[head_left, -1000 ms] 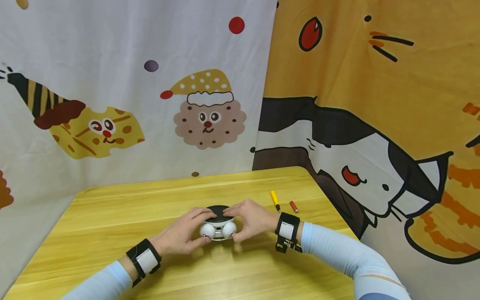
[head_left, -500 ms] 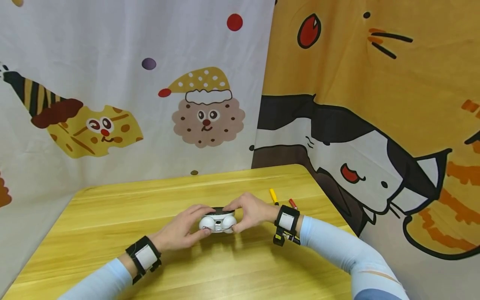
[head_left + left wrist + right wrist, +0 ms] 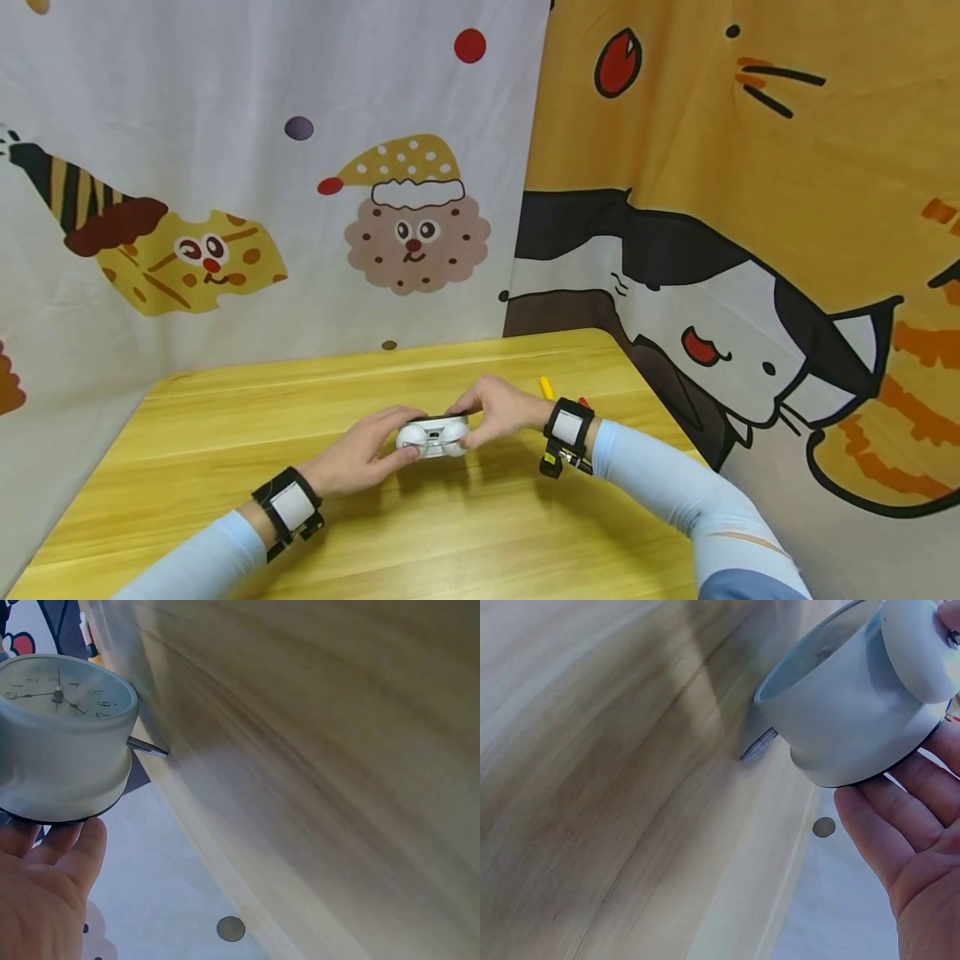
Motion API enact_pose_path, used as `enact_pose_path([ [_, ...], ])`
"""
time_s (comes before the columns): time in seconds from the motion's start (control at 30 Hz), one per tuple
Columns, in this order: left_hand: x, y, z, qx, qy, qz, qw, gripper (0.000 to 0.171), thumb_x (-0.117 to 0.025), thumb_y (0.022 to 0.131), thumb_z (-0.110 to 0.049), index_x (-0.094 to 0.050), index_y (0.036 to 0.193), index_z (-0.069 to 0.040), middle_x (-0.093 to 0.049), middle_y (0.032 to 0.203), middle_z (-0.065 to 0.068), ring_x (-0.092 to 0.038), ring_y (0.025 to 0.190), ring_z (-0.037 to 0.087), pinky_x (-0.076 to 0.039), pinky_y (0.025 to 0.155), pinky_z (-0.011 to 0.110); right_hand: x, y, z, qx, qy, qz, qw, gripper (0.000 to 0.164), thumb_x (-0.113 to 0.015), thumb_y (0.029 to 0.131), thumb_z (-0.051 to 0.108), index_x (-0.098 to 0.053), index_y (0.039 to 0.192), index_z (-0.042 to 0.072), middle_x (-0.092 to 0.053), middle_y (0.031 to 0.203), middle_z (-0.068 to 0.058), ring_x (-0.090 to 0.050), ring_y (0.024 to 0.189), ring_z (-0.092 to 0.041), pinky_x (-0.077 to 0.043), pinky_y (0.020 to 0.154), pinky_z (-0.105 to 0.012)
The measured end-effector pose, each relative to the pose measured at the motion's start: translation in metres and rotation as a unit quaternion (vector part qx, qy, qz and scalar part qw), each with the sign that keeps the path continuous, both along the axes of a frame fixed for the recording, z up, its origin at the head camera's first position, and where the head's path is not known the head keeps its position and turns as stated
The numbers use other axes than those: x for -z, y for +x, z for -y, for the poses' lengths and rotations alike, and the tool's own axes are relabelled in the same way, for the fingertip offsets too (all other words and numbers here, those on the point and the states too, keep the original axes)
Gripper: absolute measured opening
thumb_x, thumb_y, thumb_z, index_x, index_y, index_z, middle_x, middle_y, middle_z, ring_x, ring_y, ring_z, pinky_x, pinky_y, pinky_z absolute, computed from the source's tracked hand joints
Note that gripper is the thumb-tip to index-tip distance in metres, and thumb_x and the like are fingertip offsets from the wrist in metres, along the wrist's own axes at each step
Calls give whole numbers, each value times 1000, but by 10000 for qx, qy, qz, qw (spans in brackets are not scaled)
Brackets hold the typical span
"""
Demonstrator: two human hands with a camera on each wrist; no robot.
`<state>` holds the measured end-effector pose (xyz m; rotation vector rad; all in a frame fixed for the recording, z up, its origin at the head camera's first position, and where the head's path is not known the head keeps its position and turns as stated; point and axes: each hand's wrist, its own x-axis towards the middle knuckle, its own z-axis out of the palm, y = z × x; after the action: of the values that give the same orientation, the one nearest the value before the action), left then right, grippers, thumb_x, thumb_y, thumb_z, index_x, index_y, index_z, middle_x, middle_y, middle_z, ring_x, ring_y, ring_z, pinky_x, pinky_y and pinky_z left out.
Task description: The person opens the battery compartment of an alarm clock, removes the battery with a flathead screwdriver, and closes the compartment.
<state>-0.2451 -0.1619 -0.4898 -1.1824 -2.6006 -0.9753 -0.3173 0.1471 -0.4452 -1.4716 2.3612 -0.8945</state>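
A white twin-bell alarm clock (image 3: 432, 439) is held between both hands over the table, its two round bells turned toward me and its dark back up and away. My left hand (image 3: 363, 457) grips its left side, thumb at the left bell and fingers on the back. On the other side my right hand (image 3: 504, 412) grips likewise, thumb by the right bell (image 3: 921, 652). The left wrist view shows the dial (image 3: 58, 691) with its hands. A metal leg (image 3: 147, 747) points to the tabletop; whether it touches cannot be told.
On the wooden table (image 3: 450, 533), a yellow-handled screwdriver (image 3: 547, 387) and a small red cylinder (image 3: 584, 402), like a battery, lie beyond my right wrist, partly hidden by it. Printed curtains (image 3: 262, 333) hang behind the table's far edge.
The clock has tipped so that its black back, broad in view a second ago, shows only as a thin strip. Both hands have moved with it, slightly farther away from me.
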Motion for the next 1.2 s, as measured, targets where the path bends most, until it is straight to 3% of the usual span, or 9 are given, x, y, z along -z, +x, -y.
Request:
enact_pose_path([
  [0.17, 0, -3, -1, -16, 79, -21, 10000, 49, -64, 116, -32, -59, 160, -13, -75, 143, -1, -73, 123, 12, -62, 105, 47, 0, -4, 0, 85, -132, 579, 9982, 43, -84, 86, 21, -85, 126, 6, -88, 117, -7, -84, 106, -8, -64, 102, -28],
  [0.37, -2, -7, -3, -92, 155, 125, 9998, 47, -61, 117, -33, -59, 160, -15, -76, 135, -3, -72, 113, 8, -63, 100, 47, 3, -8, -1, 346, -279, 1038, 9936, 41, -80, 89, 13, -82, 128, -1, -86, 121, -16, -86, 110, -27, -65, 102, -35],
  [0.53, -1, -9, -4, -313, 19, 345, 9989, 60, -77, 107, -42, -60, 159, -17, -75, 144, -2, -74, 124, 14, -62, 105, 48, 6, -9, -2, 412, -368, 1159, 9917, 42, -79, 90, 10, -81, 130, -3, -85, 122, -19, -85, 111, -34, -66, 100, -34],
  [0.7, 1, -11, -8, -526, -99, 312, 9981, 77, -95, 92, -34, -58, 158, -20, -73, 146, -3, -74, 129, 17, -61, 110, 49, 8, -10, -3, 543, -440, 1110, 9914, 41, -80, 92, 11, -80, 130, -3, -85, 121, -20, -86, 106, -26, -66, 95, -30],
  [0.87, 6, -12, -9, -611, -83, -44, 9981, 67, -94, 93, -23, -61, 151, -16, -76, 138, 1, -76, 122, 18, -63, 106, 48, 11, -6, -5, 574, -542, 1087, 9909, 50, -89, 90, 16, -78, 135, -2, -84, 128, -19, -84, 111, -24, -65, 101, -33],
  [1.03, 9, -11, -8, -699, 72, -28, 9975, 61, -93, 93, -20, -62, 145, -13, -77, 131, 1, -77, 116, 16, -64, 101, 43, 20, -1, -4, 641, -408, 435, 9962, 77, -104, 78, 28, -73, 145, 8, -81, 138, -9, -79, 120, -14, -62, 105, -29],
  [1.2, 7, -12, -8, -786, 194, 176, 9966, 61, -93, 94, -19, -61, 145, -12, -78, 132, 3, -77, 117, 18, -63, 102, 43, 26, 1, -2, 895, -636, 241, 9937, 66, -101, 78, 18, -71, 137, 13, -82, 129, -4, -78, 116, -12, -64, 104, -31],
])
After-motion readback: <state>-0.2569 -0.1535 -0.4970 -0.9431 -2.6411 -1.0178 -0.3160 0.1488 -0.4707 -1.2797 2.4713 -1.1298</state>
